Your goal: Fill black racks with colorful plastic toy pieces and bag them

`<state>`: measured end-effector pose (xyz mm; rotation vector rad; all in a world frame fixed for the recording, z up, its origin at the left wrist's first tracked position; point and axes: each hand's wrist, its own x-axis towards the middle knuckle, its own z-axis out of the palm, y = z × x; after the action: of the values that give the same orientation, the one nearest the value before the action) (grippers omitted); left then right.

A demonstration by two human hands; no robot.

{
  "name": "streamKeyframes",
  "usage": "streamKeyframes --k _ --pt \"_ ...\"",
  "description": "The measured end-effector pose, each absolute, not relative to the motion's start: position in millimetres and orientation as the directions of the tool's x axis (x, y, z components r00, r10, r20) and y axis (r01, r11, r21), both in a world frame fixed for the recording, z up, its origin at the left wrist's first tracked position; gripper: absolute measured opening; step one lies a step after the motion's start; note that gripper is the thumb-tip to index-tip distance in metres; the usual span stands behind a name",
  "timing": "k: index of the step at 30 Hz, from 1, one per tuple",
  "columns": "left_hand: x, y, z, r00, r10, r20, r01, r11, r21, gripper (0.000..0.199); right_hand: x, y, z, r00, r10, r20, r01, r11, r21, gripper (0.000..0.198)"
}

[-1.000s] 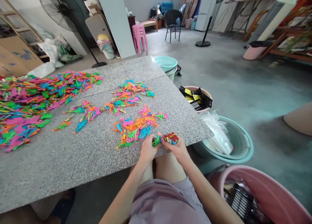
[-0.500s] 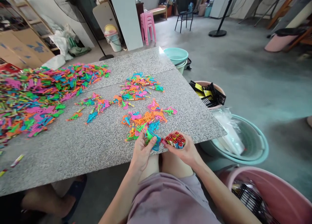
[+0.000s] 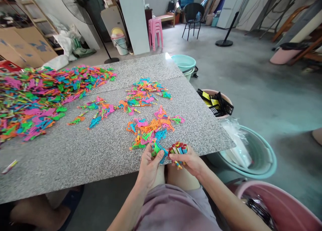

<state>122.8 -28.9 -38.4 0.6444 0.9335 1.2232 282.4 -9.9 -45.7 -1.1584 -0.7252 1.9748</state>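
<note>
Speckled grey bench (image 3: 113, 162), multicolored heap (image 3: 50, 87) on it. Left grip (image 3: 149, 162): closed on green-blue plastic pieces (image 3: 156, 150). Right grip (image 3: 193, 160): wrapped around red-ended stick bundle (image 3: 178, 148).

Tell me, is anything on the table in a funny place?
Yes: one striped stick lies alone on the table, far left, apart from the big colourful pile. It looks stray, since the right hand holds a bundle of sticks.
</note>
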Motion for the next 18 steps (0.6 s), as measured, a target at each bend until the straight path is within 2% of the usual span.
streamKeyframes --k 2,7,12,14,16,18 --pt "123.2 -29.2 -39.9 0.068 0.962 -0.263 -0.508 0.26 0.821 0.044 278.7 -8.4 -46.3 -0.339 0.788 -0.514 -0.307 -0.609 -0.731 0.041" --pt "120.2 -32.3 -46.4 0.072 0.945 -0.32 -0.581 0.3 0.757 0.04 268.9 -7.8 -47.4 -0.474 0.691 -0.546 -0.299 -0.709 -0.639 0.045" --pt "115.5 -34.3 -48.2 0.077 0.945 -0.316 -0.538 0.307 0.785 0.041 259.8 -7.5 -52.7 -0.47 0.698 -0.54 -0.306 -0.703 -0.642 0.046" --pt "107.8 -15.2 -45.4 0.0 0.966 -0.257 -0.396 0.236 0.887 0.043 261.4 0.8 -55.8 -0.412 0.737 -0.535 -0.319 -0.667 -0.673 0.045" --pt "95.0 22.0 -39.4 -0.184 0.972 -0.145 -0.165 0.114 0.98 0.045 266.9 13.2 -58.5 -0.282 0.797 -0.534 -0.364 -0.604 -0.709 0.042" --pt "80.5 70.9 -31.3 -0.345 0.937 -0.046 0.005 0.051 0.999 0.041 274.5 25.1 -60.8 -0.145 0.845 -0.515 -0.399 -0.526 -0.751 0.041"
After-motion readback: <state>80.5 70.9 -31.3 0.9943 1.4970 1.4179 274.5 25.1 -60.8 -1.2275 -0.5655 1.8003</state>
